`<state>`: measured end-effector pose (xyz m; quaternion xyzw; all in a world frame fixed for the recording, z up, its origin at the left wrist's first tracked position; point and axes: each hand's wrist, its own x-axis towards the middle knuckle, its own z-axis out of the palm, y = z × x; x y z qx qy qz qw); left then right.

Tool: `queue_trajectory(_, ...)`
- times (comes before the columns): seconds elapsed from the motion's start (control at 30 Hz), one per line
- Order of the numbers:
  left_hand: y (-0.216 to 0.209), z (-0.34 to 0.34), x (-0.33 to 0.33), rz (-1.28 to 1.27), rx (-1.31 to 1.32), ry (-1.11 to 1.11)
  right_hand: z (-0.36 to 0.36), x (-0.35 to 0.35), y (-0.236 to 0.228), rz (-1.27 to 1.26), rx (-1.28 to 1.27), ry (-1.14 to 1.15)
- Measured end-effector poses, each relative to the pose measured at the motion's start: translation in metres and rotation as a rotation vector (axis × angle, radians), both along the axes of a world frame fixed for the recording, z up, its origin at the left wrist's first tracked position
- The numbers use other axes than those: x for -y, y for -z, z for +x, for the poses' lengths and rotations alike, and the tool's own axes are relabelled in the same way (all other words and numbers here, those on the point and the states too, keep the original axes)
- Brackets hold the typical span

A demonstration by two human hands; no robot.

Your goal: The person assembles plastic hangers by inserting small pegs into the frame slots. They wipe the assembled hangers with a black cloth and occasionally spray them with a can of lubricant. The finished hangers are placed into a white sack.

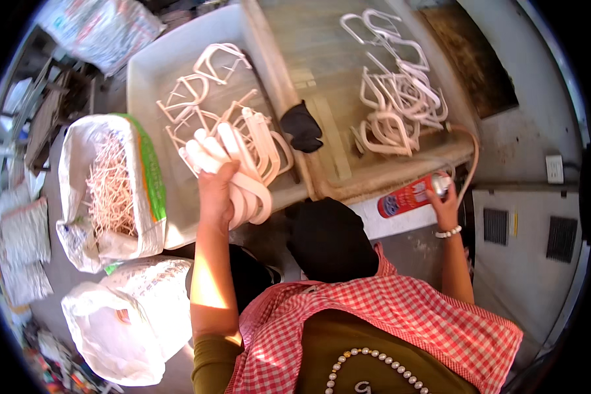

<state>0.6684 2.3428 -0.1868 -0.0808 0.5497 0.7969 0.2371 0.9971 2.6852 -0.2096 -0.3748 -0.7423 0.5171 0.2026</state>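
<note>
Workroom with a white tub (pixel 157 72), second tub (pixel 338 65) just right of it. Open bag (pixel 75 177) of thin pink sticks (pixel 115 190) left of the white tub. Gripping pale handles (pixel 248 197) in the left hand (pixel 217 188) over the white tub's near edge; clasping a red can (pixel 404 199) in the right hand (pixel 446 209), well right of it. Probably partway done: one bunch in hand, plenty of loops (pixel 400 92) left in both tubs.

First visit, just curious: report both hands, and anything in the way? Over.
Left hand gripping several pale curved pieces. Right hand holding red can. More pieces in both tubs. Black cloth on the rim between, clear of hands.
</note>
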Motion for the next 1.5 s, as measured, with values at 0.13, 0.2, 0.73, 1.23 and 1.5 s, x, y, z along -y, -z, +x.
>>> queue_trajectory(0.13, -0.014, -0.011, 0.006, 0.036, -0.095, -0.078, -0.083, 0.004, -0.042, -0.347, -0.546, -0.079)
queue_trajectory(0.2, -0.027, -0.020, 0.010, 0.038, -0.087, -0.124, -0.132, 0.008, -0.042, -0.438, -0.690, -0.205)
queue_trajectory(0.73, -0.030, -0.041, 0.104, 0.097, -0.267, -0.367, -0.378, 0.236, -0.094, -1.503, -0.433, -1.296)
queue_trajectory(1.23, -0.028, -0.035, 0.118, 0.113, -0.218, -0.362, -0.368, 0.268, -0.101, -1.735, -0.439, -1.310)
queue_trajectory(1.5, -0.038, -0.029, 0.118, 0.075, -0.240, -0.354, -0.377, 0.259, -0.100, -1.259, -0.403, -1.460)
